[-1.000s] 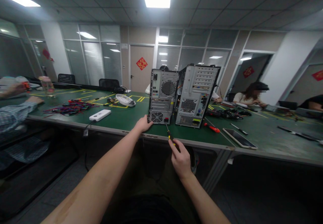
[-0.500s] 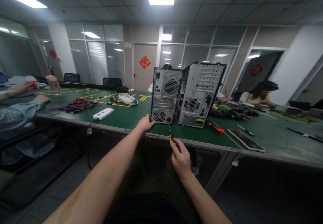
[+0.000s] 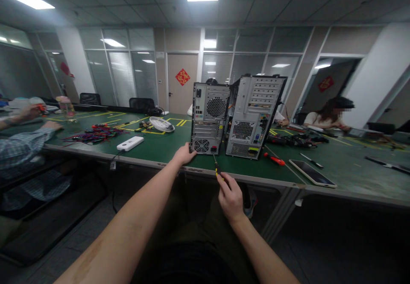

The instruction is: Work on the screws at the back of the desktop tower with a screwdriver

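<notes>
Two computer cases stand upright side by side on the green table, rear panels facing me. The smaller case (image 3: pixel 209 117) is on the left, the larger case (image 3: pixel 253 119) on the right. My left hand (image 3: pixel 185 154) rests against the lower left corner of the smaller case, its fingers partly hidden behind the edge. A screwdriver (image 3: pixel 217 168) with a black and yellow handle is pinched in my right hand (image 3: pixel 229 193), its shaft pointing up to the bottom edge of the smaller case near the red power switch.
A red-handled tool (image 3: pixel 274 159), a phone (image 3: pixel 312 174) and black cables (image 3: pixel 296 140) lie to the right. Leftward are a white power block (image 3: pixel 130 143), a wire bundle (image 3: pixel 98 133) and a white oval object (image 3: pixel 162 124). People sit at both sides.
The view has shifted slightly, so the cases and table appear a little higher. My left hand stays at the case and the screwdriver remains in my right hand.
</notes>
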Available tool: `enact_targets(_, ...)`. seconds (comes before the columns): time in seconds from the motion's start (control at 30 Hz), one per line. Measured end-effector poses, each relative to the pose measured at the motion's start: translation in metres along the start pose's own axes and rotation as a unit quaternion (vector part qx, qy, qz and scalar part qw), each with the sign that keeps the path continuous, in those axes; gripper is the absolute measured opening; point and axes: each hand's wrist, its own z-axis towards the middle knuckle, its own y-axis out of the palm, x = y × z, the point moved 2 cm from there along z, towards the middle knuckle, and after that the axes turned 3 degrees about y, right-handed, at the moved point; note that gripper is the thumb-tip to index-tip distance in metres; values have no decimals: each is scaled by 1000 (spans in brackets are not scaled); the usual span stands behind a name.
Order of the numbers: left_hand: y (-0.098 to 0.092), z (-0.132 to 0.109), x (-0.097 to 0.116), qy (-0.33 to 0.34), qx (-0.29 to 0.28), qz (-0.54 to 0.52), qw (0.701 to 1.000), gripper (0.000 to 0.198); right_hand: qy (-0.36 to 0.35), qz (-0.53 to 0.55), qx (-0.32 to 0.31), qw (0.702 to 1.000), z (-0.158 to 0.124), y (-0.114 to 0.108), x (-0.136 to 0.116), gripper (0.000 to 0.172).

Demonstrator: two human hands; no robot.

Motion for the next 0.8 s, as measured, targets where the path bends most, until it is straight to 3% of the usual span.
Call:
enact_targets(0.13,-1,-1,2,0,1,4,1000,57,30,0,5,1000,1,0,-1,30)
enact_targets(0.37,-3,-2,4,-7,-4,11,1000,57,16,-2,9,1000,-2,2,3,40)
enact_targets(0.57,-2,-1,2,-2,-5,9,1000,59,39,17,10,999,1,0,0,27)
enact_targets(0.8,-1,0,0,3,-2,2,1000,58,43,15,7,999,-1,0,2,41)
